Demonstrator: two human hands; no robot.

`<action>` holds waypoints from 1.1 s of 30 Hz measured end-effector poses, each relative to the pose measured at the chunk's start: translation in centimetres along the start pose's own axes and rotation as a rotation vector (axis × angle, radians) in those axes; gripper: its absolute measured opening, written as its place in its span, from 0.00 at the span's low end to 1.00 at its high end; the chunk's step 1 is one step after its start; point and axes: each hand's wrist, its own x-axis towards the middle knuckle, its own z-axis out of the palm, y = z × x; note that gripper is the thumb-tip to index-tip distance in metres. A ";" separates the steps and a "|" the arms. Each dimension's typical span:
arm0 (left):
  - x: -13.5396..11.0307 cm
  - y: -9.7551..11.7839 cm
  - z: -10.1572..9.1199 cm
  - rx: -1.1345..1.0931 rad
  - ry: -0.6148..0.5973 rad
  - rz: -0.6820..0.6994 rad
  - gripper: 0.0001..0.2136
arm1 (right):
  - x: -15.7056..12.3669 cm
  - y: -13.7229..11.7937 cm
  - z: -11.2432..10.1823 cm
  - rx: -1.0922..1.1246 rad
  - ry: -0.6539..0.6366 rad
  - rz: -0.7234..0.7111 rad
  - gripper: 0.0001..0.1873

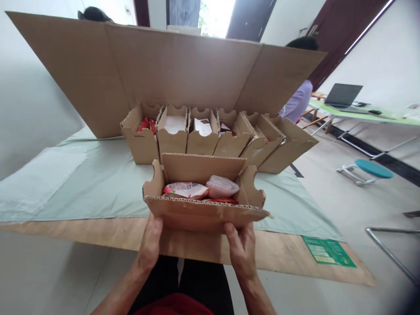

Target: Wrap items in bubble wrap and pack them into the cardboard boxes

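Observation:
I hold a small open cardboard box (197,214) at the near edge of the table, with one hand under each lower corner. My left hand (150,243) grips its bottom left side, fingers curled under it. My right hand (242,249) grips the bottom right, thumb on the front wall. Inside lie a red-and-white snack packet (185,189), a clear plastic pouch (222,186) and something red (219,201) beneath them. The box's back flap stands up.
A row of several similar open boxes (210,138) with packets stands behind, in front of a large upright cardboard sheet (170,70). A green cloth (82,183) covers the wooden table. A person (300,98) sits at right by a laptop (343,94); a stool (372,168) stands on the floor.

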 end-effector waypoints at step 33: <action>0.6 7.1 5.5 0.075 -0.226 0.091 0.31 | -0.1 -2.5 -3.2 0.041 0.378 -0.026 0.25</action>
